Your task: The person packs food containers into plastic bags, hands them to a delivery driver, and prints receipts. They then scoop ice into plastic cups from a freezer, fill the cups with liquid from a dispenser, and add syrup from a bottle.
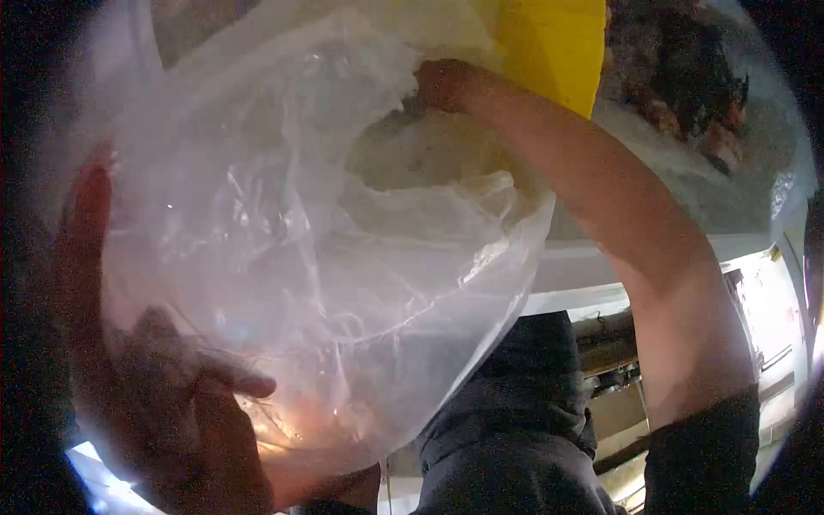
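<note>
A large clear plastic bag (257,223) spreads across the left and middle of the view, wrinkled and catching the light. My left hand (163,403) holds it at the lower left, one finger reaching up along its edge and others bent against the film. At the top, my right hand (438,86) is closed on the bag's gathered plastic, its fingertips hidden behind the folds. Below that hand, a rounded opening (421,154) shows in the film.
Behind my right forearm stands a yellow panel (554,51). Farther right, clear plastic (618,167) lies over a surface with a dark and reddish bundle (687,81). A pale edge (584,262) runs above my dark-clothed legs (506,429). Slatted shapes (614,386) show at the lower right.
</note>
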Demonstrator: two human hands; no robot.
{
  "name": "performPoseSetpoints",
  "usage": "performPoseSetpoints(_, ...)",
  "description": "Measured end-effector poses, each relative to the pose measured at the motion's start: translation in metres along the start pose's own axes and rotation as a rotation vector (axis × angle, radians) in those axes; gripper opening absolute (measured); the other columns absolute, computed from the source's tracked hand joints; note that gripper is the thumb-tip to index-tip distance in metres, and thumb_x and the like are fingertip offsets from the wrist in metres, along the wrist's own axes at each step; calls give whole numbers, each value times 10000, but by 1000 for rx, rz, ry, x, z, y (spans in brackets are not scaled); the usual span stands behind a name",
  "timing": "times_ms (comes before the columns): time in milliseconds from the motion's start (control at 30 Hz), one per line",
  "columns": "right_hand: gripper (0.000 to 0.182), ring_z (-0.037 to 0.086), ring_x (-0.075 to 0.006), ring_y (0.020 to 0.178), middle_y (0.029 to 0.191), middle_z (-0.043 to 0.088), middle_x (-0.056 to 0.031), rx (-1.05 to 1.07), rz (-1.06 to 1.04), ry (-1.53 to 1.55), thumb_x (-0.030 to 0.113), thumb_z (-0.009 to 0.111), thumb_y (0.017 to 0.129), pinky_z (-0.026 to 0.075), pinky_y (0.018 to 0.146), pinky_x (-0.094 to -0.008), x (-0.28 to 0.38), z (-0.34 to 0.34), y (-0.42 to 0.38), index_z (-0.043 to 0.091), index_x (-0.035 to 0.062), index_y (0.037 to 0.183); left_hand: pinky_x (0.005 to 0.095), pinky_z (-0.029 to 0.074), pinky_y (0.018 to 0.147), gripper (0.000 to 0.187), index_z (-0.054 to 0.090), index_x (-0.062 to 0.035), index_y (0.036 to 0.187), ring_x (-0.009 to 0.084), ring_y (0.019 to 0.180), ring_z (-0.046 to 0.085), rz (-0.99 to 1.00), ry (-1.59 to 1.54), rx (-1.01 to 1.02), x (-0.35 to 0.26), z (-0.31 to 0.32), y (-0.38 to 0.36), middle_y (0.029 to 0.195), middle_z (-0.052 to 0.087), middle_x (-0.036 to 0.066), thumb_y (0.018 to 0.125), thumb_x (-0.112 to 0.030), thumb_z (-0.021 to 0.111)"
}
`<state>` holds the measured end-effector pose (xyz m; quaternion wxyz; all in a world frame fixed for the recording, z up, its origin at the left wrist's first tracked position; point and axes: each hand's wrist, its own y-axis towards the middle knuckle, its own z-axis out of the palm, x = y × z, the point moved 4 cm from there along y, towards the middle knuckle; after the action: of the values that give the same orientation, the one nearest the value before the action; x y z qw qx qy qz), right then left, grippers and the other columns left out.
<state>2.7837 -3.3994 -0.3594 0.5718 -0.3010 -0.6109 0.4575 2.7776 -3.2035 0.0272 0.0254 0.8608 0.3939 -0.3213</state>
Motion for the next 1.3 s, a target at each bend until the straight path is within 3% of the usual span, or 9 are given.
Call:
performPoseSetpoints(267, 536, 433, -311, 1366, 1427, 506, -159, -617, -134, -529, 395, 632, 898, 377, 1121, -476, -106, 28, 45, 595, 43, 1300, 561, 214, 1180, 785, 339, 74, 1461, 387, 1485, 140, -159, 51, -62, -9, 20, 8, 1572, 226, 232, 727, -67, 579)
performPoseSetpoints(400, 628, 344, -301, 1427, 1497, 438, -146, -292, -13, -628, 455, 659, 881, 318, 1167, -445, -186, 11, 145, 567, 32, 1336, 535, 225, 1179, 764, 379, 67, 1439, 383, 1465, 201, -334, -3, -140, -11, 28, 12, 1537, 297, 225, 710, -47, 579)
performPoseSetpoints(500, 625, 350, -293, 1421, 1508, 426, -147, -315, -509, -419, 468, 665, 883, 318, 1167, -421, -174, 16, 128, 583, 12, 1302, 515, 234, 1179, 750, 409, 61, 1422, 379, 1449, 247, -439, -19, -183, -24, 38, 19, 1510, 351, 220, 698, -33, 578)
performPoseSetpoints(600, 521, 510, -288, 1254, 1354, 558, -140, -526, -283, -476, 412, 674, 890, 430, 1045, -402, -130, 9, 83, 628, 4, 1210, 495, 242, 1178, 738, 439, 55, 1406, 376, 1434, 293, -533, -52, -229, -32, 37, 18, 1483, 404, 215, 685, -18, 578)
performPoseSetpoints(733, 377, 640, -261, 1003, 1133, 670, -117, -179, -721, 8, 313, 636, 945, 522, 863, -377, -56, -12, -62, 654, -3, 1150, 469, 253, 1178, 724, 479, 47, 1384, 371, 1413, 355, -629, -112, -292, -52, 40, 29, 1448, 475, 209, 668, 1, 577)
performPoseSetpoints(833, 267, 659, -168, 861, 1014, 689, -79, -684, -1226, -531, 185, 642, 960, 542, 743, -311, -38, -22, -170, 650, -1, 1151, 447, 381, 1024, 649, 513, 21, 1358, 296, 1200, 492, -699, -12, -295, -55, 56, 28, 1424, 522, 154, 752, -184, 622)
performPoseSetpoints(900, 257, 622, -106, 801, 927, 665, -27, -206, -290, 149, 128, 672, 929, 521, 685, -239, -41, -33, -219, 655, 13, 1158, 430, 496, 889, 703, 430, -16, 1459, 238, 1158, 565, -631, 200, -217, -54, 63, 29, 1493, 471, 133, 859, -321, 635)
performPoseSetpoints(967, 267, 604, -122, 732, 777, 632, -29, -608, -393, 183, 262, 602, 967, 514, 668, -290, -33, -25, -293, 699, 64, 1118, 427, 448, 1006, 707, 443, -42, 1456, 294, 1346, 451, -825, -180, -353, -72, 52, 10, 1474, 481, 157, 832, -259, 696)
performPoseSetpoints(1300, 542, 413, -74, 424, 489, 432, 32, -598, -308, 15, 532, 568, 879, 301, 419, -249, 66, -86, -413, 645, 7, 764, 418, 451, 984, 1073, 445, -28, 1413, 316, 1284, 497, -1076, -4, -854, -111, 20, -84, 1433, 495, 165, 553, -475, 904)
